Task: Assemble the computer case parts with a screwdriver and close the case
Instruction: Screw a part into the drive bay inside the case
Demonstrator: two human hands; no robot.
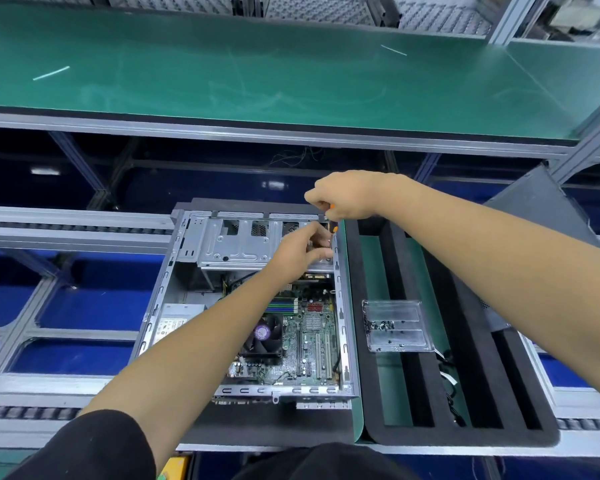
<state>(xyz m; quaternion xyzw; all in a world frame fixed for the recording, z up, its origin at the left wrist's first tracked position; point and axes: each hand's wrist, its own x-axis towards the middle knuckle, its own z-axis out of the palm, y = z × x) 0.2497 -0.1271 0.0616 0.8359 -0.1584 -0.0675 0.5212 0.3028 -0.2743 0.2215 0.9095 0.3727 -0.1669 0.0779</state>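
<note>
While the open computer case (243, 306) lies on its side at the centre of our view, both our hands work at its far right corner, toward 1 o'clock from the motherboard (305, 337). Our right hand (343, 195) grips the screwdriver (333, 227), fingers curled round its orange-and-black handle, with the shaft pointing down at the case's upper edge. Our left hand (302, 249) reaches in from 7 o'clock, and its fingertips pinch something small just beside the screwdriver tip, over the metal drive cage (232, 244); we cannot tell what it holds. Inside the case, the CPU fan (262, 336) sits at 6 o'clock from the drive cage, and the power supply (174, 323) lies against the left wall. At 3 o'clock from the case, a black foam tray (465, 431) carries a clear plastic screw box (395, 325) with small dark screws in it. A dark side panel (541, 206) leans at 2 o'clock, beyond our right forearm.
</note>
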